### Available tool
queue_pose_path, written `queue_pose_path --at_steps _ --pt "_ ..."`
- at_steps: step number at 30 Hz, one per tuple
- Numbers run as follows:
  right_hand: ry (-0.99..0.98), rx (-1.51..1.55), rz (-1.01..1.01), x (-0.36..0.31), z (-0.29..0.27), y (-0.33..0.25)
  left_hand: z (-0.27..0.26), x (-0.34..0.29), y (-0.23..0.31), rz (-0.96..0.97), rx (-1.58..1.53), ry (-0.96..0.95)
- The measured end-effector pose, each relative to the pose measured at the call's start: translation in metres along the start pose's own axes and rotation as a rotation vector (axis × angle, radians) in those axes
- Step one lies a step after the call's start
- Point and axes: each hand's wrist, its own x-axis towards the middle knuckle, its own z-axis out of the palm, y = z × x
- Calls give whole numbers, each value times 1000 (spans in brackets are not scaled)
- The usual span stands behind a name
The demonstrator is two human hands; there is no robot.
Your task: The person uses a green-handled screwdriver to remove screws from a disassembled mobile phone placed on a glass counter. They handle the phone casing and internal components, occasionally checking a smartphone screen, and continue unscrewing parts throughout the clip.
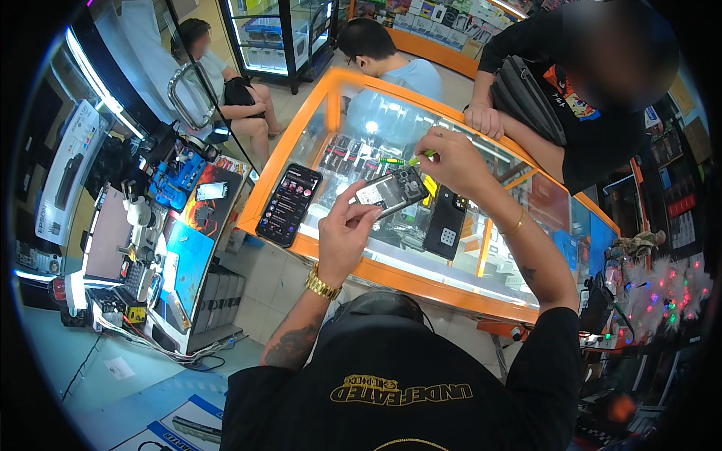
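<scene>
In my left hand (350, 225) is an opened smartphone (391, 192), pinched along its near edge, its battery and inner parts facing up. It is held tilted above the glass counter. My right hand (455, 159) is closed on a slim green tool (423, 157) just above the phone's far end, by its camera module; its exact kind is too small to tell. Beside the phone, on the right, a dark phone back cover (445, 224) lies on the glass. A second smartphone (289, 205) with a lit screen rests on the counter's left end.
The orange-framed glass display counter (353, 264) holds small goods. A person in black (526, 113) leans on its far right edge; another in light blue (398, 75) sits beyond. At left stand a microscope (141, 210) and a workbench with a blue mat (188, 252).
</scene>
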Motion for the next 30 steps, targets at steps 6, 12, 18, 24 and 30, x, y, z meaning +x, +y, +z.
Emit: queue_pose_path --at_steps 6,12,18,24,30 --pt "0 10 -17 1 -1 -3 1 2 -1 31 47 9" --pt "-27 -18 -21 0 1 -3 1 2 -2 37 106 5" --pt "24 9 -133 6 1 -9 4 2 -4 53 174 -17" --pt "-92 -182 -95 26 1 -14 3 2 -3 10 230 -35" --pt "-437 -399 158 42 -12 -40 1 4 -9 42 215 -46"
